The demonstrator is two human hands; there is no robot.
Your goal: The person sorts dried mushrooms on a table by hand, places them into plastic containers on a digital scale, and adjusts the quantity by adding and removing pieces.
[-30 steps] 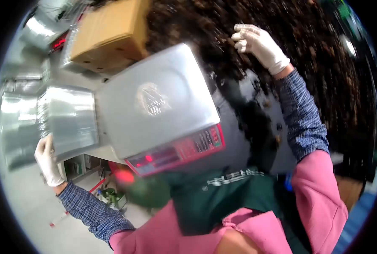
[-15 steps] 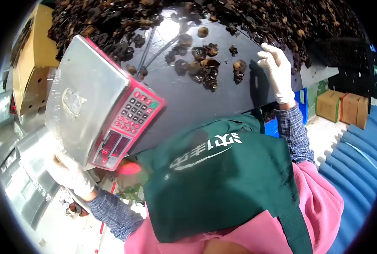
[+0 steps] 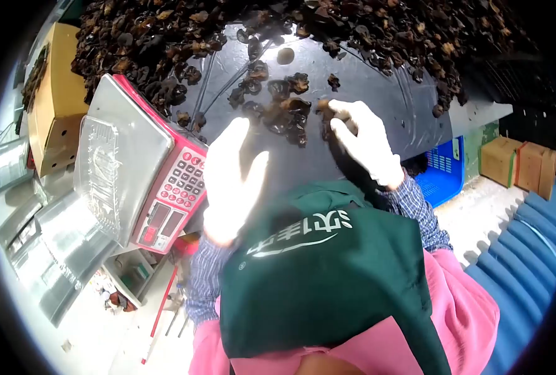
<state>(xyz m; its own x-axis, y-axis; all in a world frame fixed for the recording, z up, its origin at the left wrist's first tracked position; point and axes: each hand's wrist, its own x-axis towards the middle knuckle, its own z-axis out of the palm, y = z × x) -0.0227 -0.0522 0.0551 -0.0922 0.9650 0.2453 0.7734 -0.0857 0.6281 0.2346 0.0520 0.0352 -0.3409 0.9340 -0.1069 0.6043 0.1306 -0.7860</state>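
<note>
My left hand (image 3: 231, 181), in a white glove, hovers over the grey table just right of the scale's keypad, fingers and thumb apart and nothing between them. Gloved in white too, my right hand (image 3: 368, 140) reaches in from the right, its fingertips right at a dark wood ear mushroom (image 3: 325, 114), thumb and fingers apart. Between the hands lies a small cluster of wood ear mushrooms (image 3: 287, 115). The red digital scale (image 3: 175, 181) stands at the left, with a clear plastic tray (image 3: 100, 172) on its metal plate.
A large heap of wood ear mushrooms (image 3: 153, 37) covers the far side of the table (image 3: 409, 125). A yellow carton (image 3: 59, 100) stands at the left. On the right are a blue crate (image 3: 443, 169), a taped cardboard box (image 3: 518, 162) and blue corrugated sheeting (image 3: 515, 250).
My left hand has moved from the scale's lower left corner to over the table. The clear plastic tray now shows plainly on the scale. My right hand has come inward and down to the mushrooms.
</note>
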